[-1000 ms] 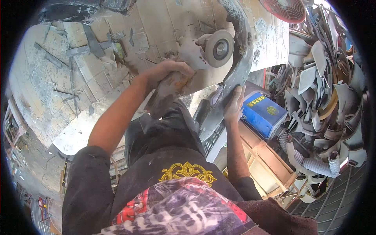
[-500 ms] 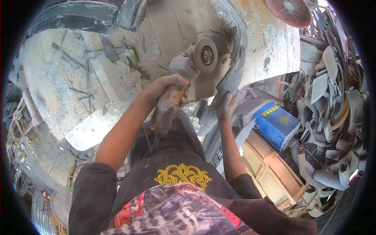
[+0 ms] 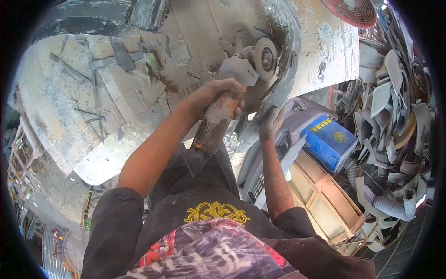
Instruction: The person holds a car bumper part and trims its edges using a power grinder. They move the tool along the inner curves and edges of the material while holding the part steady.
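An angle grinder (image 3: 217, 120), dusty and with orange patches, lies slantwise in front of me. My left hand (image 3: 217, 95) is wrapped round its body. Its round disc (image 3: 265, 58) faces up and sits close to the inner edge of a curved grey moulded part (image 3: 291, 65) with a ragged, frayed border. At the near end of that part, my right hand (image 3: 271, 123) grips its edge, fingers pointing away from me. Some of those fingers are hidden behind the part. The grinder's tail end hangs over my lap.
Worn cardboard (image 3: 116, 93) with dark offcuts lies under the work. A red fan (image 3: 355, 10) stands at the far right. To my right are a blue box (image 3: 330, 143), a wooden crate (image 3: 325, 195), a grey flexible hose (image 3: 383, 209) and piled curved pieces (image 3: 390, 107).
My left hand has moved the grinder right and slightly forward, bringing the disc nearer the curved part's inner edge. My right hand keeps its hold on the part.
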Available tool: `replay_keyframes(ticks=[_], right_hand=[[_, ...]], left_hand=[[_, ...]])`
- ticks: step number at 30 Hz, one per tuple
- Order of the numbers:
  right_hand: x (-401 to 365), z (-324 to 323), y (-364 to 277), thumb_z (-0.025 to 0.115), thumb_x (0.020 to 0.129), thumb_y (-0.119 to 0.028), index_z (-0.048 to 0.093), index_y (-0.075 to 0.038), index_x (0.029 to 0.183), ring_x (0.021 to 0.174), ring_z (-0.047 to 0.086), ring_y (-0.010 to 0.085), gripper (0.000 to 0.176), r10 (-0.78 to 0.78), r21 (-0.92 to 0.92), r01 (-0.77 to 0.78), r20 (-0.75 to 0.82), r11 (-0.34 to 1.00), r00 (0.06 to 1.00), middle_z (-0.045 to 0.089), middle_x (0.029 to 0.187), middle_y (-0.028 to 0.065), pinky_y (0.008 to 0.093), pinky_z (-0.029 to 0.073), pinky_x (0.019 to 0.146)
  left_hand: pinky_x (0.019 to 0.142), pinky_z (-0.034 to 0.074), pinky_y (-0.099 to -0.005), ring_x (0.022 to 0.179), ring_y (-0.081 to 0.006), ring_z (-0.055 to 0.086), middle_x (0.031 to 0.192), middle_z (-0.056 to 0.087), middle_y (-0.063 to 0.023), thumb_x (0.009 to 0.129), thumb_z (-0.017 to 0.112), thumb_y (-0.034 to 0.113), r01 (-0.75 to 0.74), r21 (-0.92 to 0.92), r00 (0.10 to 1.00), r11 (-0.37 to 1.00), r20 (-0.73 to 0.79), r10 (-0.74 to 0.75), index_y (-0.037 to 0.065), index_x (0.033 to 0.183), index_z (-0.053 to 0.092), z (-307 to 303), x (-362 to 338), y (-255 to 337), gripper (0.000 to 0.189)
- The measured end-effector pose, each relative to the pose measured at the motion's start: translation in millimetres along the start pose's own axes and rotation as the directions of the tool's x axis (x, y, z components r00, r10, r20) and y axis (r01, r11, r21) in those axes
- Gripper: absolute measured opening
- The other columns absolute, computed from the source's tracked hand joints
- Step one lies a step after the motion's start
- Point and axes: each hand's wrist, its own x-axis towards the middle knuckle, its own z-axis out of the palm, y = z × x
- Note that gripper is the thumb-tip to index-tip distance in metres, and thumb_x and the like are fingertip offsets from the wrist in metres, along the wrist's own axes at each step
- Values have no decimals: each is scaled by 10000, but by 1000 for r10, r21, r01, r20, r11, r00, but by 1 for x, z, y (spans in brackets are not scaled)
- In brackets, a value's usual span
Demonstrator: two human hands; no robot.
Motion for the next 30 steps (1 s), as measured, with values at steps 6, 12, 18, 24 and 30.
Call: replay_keyframes(ticks=[6,12,18,24,30], right_hand=[[5,5,0,443,983,-582,418,78,1420,1082,613,359,792,-125,8,125,-33,992,992,627,1203,260,414,457,947],[4,4,1,422,978,-622,428,102,1408,1114,615,336,843,-120,21,120,-19,993,993,633,1218,253,409,453,968],[3,3,5,400,971,-668,428,104,1411,1098,628,334,889,-90,-7,90,-12,996,996,648,1189,260,406,461,958],[4,5,16,406,966,-675,432,94,1412,1095,620,310,890,-106,39,107,-19,993,994,645,1190,240,403,466,945],[3,4,18,406,947,-708,416,93,1420,1067,625,296,930,-34,60,34,-1,998,999,651,1164,227,398,470,938]], left_hand=[[604,561,-326,637,-214,671,805,645,-122,841,684,284,38,-40,997,998,68,-35,47,990,603,-6,7,2,291],[599,568,-325,624,-217,663,796,642,-137,848,686,265,37,-71,993,997,114,-29,32,979,602,-9,9,9,280],[599,570,-319,599,-201,644,789,643,-129,856,681,261,18,-110,992,994,127,-4,12,979,597,-14,22,11,290],[603,572,-328,600,-201,647,779,639,-126,858,679,264,58,-69,989,996,137,-49,10,991,599,-16,23,14,298],[612,575,-339,648,-213,669,829,650,-136,864,677,288,50,-64,987,997,154,-40,8,1027,594,-17,23,11,334]])
